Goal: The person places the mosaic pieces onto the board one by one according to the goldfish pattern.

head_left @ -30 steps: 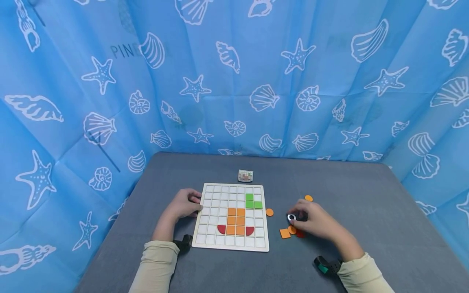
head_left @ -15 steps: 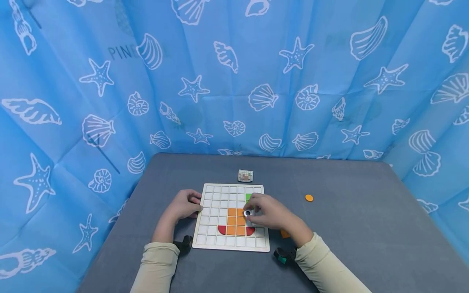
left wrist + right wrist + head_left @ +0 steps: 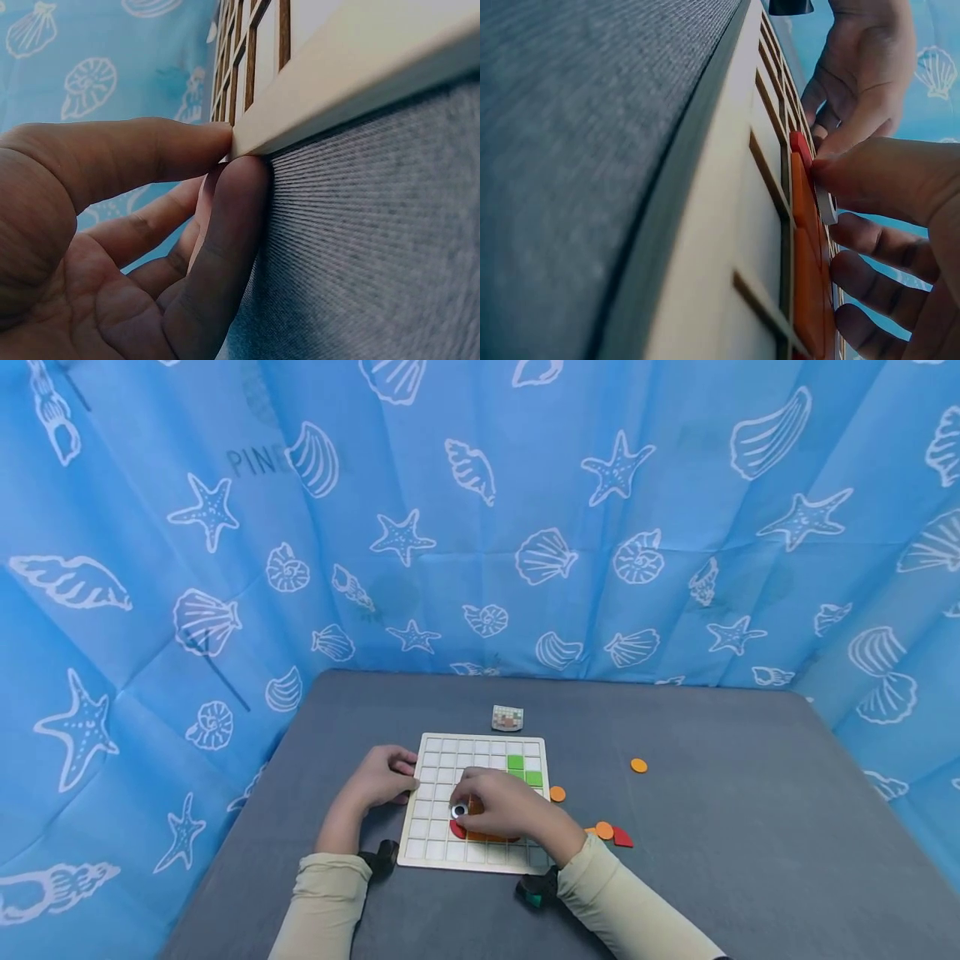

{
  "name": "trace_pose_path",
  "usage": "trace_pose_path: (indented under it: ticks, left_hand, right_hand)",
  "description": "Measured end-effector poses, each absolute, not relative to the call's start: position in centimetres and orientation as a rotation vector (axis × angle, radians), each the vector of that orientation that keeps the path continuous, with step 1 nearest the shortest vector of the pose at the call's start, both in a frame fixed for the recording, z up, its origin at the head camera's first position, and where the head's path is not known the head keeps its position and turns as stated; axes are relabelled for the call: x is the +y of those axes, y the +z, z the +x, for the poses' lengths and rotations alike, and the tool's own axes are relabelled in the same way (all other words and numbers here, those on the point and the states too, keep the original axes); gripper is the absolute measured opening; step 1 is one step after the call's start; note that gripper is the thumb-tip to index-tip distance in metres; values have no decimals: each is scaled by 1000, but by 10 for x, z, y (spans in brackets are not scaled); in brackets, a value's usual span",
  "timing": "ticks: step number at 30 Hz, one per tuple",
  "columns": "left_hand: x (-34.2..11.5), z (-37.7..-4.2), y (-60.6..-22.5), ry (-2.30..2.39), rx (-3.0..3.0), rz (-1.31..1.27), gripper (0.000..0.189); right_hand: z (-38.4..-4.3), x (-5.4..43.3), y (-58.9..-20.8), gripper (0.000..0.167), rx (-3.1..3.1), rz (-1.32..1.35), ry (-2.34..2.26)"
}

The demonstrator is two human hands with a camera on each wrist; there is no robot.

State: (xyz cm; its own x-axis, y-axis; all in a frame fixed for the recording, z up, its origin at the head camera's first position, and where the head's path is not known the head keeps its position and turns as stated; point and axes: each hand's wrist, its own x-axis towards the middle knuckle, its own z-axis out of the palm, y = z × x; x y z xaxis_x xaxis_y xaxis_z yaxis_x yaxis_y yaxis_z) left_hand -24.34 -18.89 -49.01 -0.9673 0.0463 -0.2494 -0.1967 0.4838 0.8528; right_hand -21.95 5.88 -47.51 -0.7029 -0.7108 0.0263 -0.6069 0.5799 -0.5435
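Note:
My right hand pinches a round white tile with a black dot, like an eye, between thumb and fingers. It is low over the white grid board, close above a red curved tile left of the orange square tiles. In the right wrist view the eye tile stands on edge under the thumb. The hand covers most of the orange squares in the head view. At the board's left edge, my left hand grips the frame between thumb and fingertip.
Several green square tiles lie in the board's upper right. Right of the board are an orange disc, another orange disc, a red curved tile and a farther orange disc. A small picture card lies behind the board.
My right hand has carried the eye tile left from the loose tiles, across the board's right side, to the left of the orange squares. My left hand has stayed at the board's edge.

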Motion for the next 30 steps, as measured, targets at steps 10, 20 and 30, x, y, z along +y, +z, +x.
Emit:
trace_pose_path:
  ticks: [10,20,30]
  left_hand:
    - [-188,-244,-487,1474,2497,-127,39]
    - [-188,-241,-486,1474,2497,-124,40]
    - [-188,-242,-488,1472,2502,-116,40]
  right_hand:
    - [-219,55,-473,15,2602,-1073,-788]
    - [-221,55,-477,12,2612,-1087,-758]
    - [-222,55,-478,10,2622,-1084,-748]
